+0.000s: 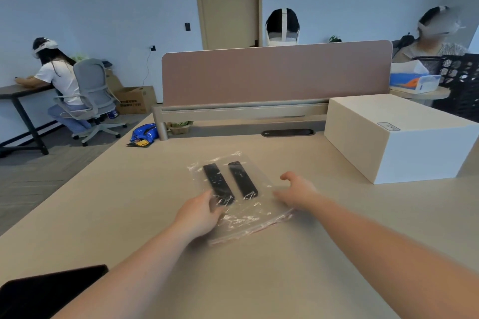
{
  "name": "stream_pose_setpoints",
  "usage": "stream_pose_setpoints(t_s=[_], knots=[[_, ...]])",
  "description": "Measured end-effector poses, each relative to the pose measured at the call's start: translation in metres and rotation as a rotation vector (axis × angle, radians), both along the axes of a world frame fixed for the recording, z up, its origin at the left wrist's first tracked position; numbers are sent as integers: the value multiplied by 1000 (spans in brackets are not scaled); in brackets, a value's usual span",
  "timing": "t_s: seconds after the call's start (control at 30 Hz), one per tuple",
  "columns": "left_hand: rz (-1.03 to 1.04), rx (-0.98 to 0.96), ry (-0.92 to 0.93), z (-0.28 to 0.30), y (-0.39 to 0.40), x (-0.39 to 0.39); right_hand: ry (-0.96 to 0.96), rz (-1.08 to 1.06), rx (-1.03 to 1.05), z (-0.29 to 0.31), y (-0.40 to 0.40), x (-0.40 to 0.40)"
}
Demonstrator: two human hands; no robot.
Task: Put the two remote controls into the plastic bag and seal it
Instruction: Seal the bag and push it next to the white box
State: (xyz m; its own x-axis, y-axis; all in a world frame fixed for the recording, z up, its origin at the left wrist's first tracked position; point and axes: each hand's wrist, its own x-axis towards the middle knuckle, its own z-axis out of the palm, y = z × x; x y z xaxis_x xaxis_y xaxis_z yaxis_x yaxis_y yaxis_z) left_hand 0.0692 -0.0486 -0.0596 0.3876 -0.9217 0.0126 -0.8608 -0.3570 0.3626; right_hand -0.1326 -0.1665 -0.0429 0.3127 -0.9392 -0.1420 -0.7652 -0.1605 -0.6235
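A clear plastic bag (248, 217) with a red zip strip along its near edge lies flat on the beige table (129, 215). Two black remote controls lie side by side inside it, the left remote (217, 182) and the right remote (242, 179). My left hand (198, 212) rests on the bag's left side, fingers touching the near end of the left remote. At the bag's right edge my right hand (295, 190) hovers with fingers spread and nothing in it.
A large white box (396, 137) stands at the right. A pink desk divider (274, 72) crosses the back. A blue snack packet (143, 133) lies at the back left. A dark flat object (49, 290) sits at the near left corner. People sit at neighbouring desks.
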Motion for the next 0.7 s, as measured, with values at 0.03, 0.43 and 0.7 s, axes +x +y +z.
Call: stream_pose_setpoints(t_s=[0.03, 0.43, 0.7], knots=[[-19, 12, -26, 0, -7, -3, 51, 38, 2, 1, -2, 1], [-153, 21, -66, -2, -92, -39, -11, -37, -97, -3, -58, -40], [-263, 3, -39, -12, -169, -85, 217, -189, -320, -6, -89, -83]])
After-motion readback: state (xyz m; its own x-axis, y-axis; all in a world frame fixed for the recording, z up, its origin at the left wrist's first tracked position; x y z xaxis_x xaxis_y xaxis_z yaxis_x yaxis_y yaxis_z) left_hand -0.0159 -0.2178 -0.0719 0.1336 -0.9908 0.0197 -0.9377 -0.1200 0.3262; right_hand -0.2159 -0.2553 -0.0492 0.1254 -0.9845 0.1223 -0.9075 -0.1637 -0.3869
